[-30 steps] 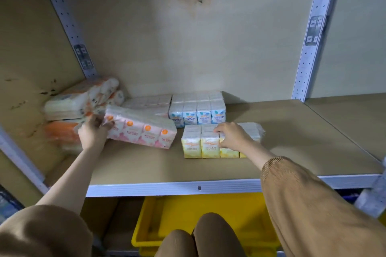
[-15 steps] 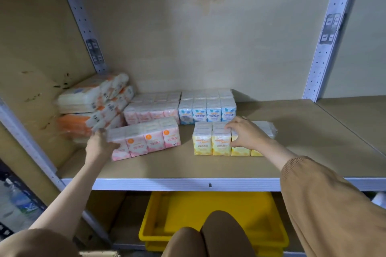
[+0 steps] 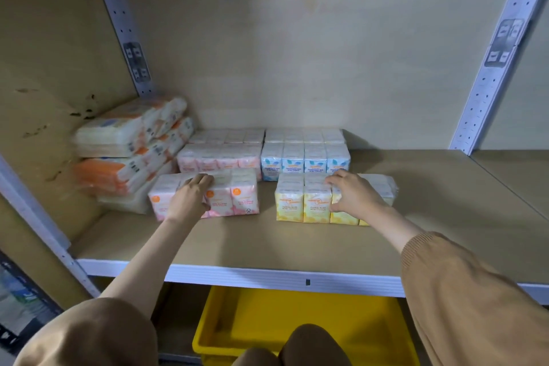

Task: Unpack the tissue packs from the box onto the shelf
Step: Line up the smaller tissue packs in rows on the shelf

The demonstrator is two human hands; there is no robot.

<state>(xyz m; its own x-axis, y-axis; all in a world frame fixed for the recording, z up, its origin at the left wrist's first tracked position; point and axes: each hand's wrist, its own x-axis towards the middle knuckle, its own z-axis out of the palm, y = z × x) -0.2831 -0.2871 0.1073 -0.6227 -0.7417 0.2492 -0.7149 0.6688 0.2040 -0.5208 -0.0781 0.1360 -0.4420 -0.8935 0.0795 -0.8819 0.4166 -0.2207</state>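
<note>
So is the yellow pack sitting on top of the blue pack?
No, the yellow pack stands on the shelf itself, in front of the blue pack.

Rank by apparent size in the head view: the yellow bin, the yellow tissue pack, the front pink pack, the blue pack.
1. yellow bin, partly hidden.
2. yellow tissue pack and front pink pack: alike, unranked.
3. blue pack, though it lies farther back.
</note>
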